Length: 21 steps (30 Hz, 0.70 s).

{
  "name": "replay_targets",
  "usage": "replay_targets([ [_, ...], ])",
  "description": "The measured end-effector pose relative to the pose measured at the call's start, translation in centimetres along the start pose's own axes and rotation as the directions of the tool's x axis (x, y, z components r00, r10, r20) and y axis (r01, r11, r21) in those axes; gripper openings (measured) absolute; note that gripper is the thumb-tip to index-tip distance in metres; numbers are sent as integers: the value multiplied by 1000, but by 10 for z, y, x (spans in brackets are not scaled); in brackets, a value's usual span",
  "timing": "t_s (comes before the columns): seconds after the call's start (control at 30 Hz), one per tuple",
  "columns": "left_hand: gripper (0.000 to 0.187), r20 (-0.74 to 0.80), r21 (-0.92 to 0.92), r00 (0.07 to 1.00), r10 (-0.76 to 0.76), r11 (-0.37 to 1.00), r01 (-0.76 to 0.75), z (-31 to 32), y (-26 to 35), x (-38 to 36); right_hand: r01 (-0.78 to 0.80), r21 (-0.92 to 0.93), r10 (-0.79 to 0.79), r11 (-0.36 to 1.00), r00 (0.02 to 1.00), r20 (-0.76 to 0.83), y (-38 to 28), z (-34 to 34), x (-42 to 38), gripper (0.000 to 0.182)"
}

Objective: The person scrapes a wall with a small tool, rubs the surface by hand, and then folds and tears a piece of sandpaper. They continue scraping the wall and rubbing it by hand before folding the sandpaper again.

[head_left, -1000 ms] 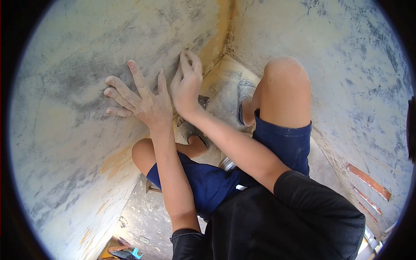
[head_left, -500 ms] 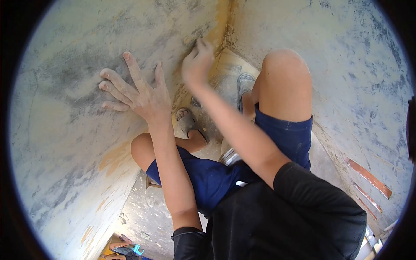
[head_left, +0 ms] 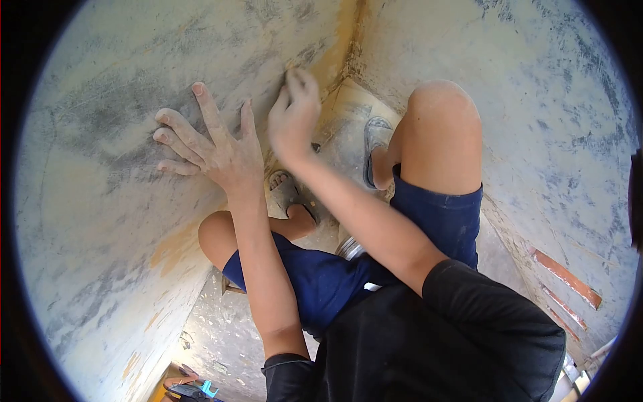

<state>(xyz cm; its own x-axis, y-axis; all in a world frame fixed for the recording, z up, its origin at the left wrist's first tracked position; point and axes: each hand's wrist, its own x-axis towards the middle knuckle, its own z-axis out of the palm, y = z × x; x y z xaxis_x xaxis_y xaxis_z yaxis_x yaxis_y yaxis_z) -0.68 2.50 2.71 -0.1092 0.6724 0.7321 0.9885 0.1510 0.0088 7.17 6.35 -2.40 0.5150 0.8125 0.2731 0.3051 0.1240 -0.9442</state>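
Note:
My left hand (head_left: 221,147) leans on the wall (head_left: 100,174) to the left, its fingers spread and its skin dusted with pale powder. Close to the same wall, nearer the corner, is my right hand (head_left: 295,114), slightly smeared by motion. Its fingers are curled together against the surface, and whatever may lie under them is hidden. Around both hands the wall is pale with dark grey smudges and scuffed patches.
A second mottled wall (head_left: 536,100) meets the first at a yellowish corner (head_left: 351,40). Below are my sandalled feet (head_left: 288,191) on the dusty floor (head_left: 231,335). Reddish strips (head_left: 568,278) mark the right wall. A bright blue item (head_left: 209,388) shows at the bottom left.
My right hand has shifted left and slightly down along the wall, away from the corner. My left hand stays in place, fingers still spread.

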Motion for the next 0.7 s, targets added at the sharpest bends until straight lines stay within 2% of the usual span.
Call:
replay_targets([
  [0.03, 86, 1, -1, 1000, 0, 1000, 0, 0, 1, 0, -55, 115, 48, 992, 997, 63, -6, -3, -8, 30],
  [0.07, 86, -1, -4, 1000, -2, 1000, 2, 0, 0, 1, -58, 113, 51, 992, 997, 61, -6, -3, -1, 30],
  [0.13, 86, 8, -8, 1000, 6, 1000, -6, -2, 1, 0, -53, -6, 52, 999, 997, -63, 4, 2, 15, 31],
  [0.27, 86, -6, -3, 1000, -11, 1000, 11, -2, 3, 1, -90, 33, 94, 995, 988, -126, 3, 5, 18, 29],
  [0.33, 86, -23, -6, 1000, -11, 1000, 11, 1, 2, 1, 19, 74, -16, 997, 999, -47, -6, 3, -8, 29],
  [0.37, 86, -31, -21, 999, -11, 1000, 10, 2, 2, 1, 4, 120, -2, 993, 1000, -18, -6, 2, -12, 29],
  [0.4, 86, -37, -35, 999, -8, 999, 7, 2, 1, 1, 5, 123, -2, 992, 1000, -18, -5, 3, -4, 29],
  [0.47, 86, -13, -14, 1000, -8, 1000, 7, -2, 4, 4, -20, 38, 24, 999, 993, -117, 0, 4, 14, 29],
  [0.6, 85, 3, -20, 1000, -14, 1000, 14, -3, 4, 2, -17, 33, 21, 999, 991, -130, 1, 4, 14, 29],
  [0.67, 85, -13, -29, 1000, -15, 999, 15, -1, 4, 2, 80, 77, -77, 994, 996, -48, -2, 3, -10, 29],
  [0.7, 85, -22, -34, 1000, -13, 999, 12, -1, 4, 3, 62, 81, -61, 995, 998, -11, -7, 0, -13, 28],
])
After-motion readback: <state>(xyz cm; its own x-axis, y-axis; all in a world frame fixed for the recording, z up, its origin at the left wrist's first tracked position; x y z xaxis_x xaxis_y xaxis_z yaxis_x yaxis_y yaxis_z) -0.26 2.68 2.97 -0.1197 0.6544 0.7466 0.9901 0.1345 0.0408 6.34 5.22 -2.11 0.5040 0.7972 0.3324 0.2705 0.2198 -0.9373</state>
